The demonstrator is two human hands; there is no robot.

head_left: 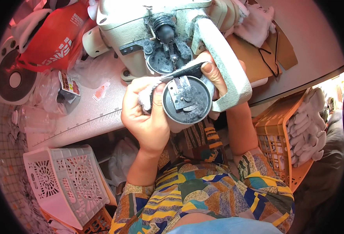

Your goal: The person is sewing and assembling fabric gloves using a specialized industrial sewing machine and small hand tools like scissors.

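At the front of a pale disc-feed sewing machine [125, 21], a dark cloth piece [189, 71] with pale fluffy pile [145, 98] lies along the upper edge of the toothed feed disc [197, 91], just below the lint-caked needle mechanism [174, 56]. Both hands on it.

Risks, as judged: fingertips sit close to the disc's teeth; if the mechanism runs with a thumb too far in, skin could be nipped. Uneven pull between the two sides might skew the cloth edges or let a layer slip off the rim. Loose pile could be drawn in with the edge, and the heavy lint around the moving parts may drag or jam.

Pose: left hand [148, 119] comes up from below, wrist fairly straight, thumb upright beside the disc's left rim, fingers pinching the fluffy end of the cloth. Right hand [215, 74] reaches up behind the machine's curved arm [232, 70], which hides part of it; thumb bent down over the cloth's dark right end, fingers seemingly grasping it there, though the far fingertips cannot be made out. Forearms rise either side of the disc. Ruler-marked counter [84, 113] to the left; orange crate [274, 146] of pale gloves [306, 126] at right.
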